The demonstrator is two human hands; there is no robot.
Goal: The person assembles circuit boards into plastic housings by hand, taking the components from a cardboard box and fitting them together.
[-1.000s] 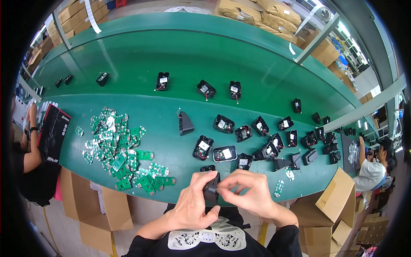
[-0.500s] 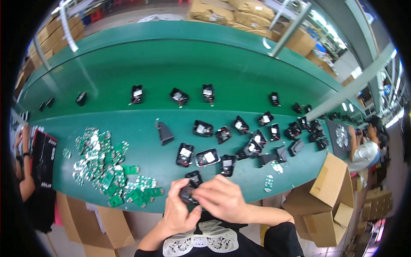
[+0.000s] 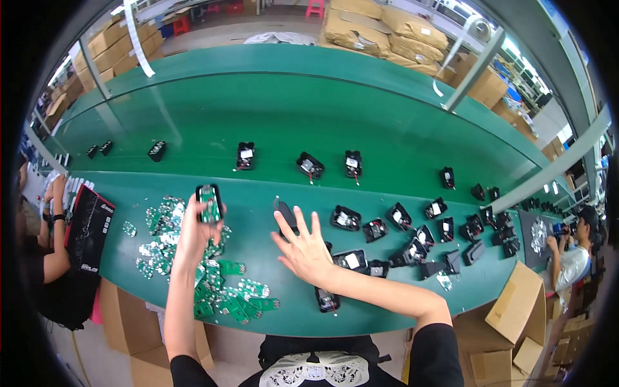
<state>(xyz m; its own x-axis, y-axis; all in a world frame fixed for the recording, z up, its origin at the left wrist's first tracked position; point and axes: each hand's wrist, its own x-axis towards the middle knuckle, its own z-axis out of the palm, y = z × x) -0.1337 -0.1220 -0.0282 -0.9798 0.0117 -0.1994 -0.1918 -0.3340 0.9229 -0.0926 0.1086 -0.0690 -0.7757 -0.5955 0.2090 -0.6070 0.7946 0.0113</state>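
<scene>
My left hand is closed around a black plastic housing with a green circuit board in it, raised over the far side of a heap of loose green circuit boards. Its fingers curl under the near end of the housing. With fingers spread, my right hand reaches over the middle of the bench and holds nothing. Just beyond its fingertips lies a dark housing, partly covered by them. Several open black housings with wires, one of them, lie to the right of that hand.
Farther back, more black housings sit on a lighter green strip. A black printed box and another person's arms are at the left. Cardboard boxes stand below the near edge. Another person sits at the far right.
My hands were together on a black housing at the near edge. Now they are apart: the left has gone forward and left with a housing, the right is spread over the bench. The view has shifted.
</scene>
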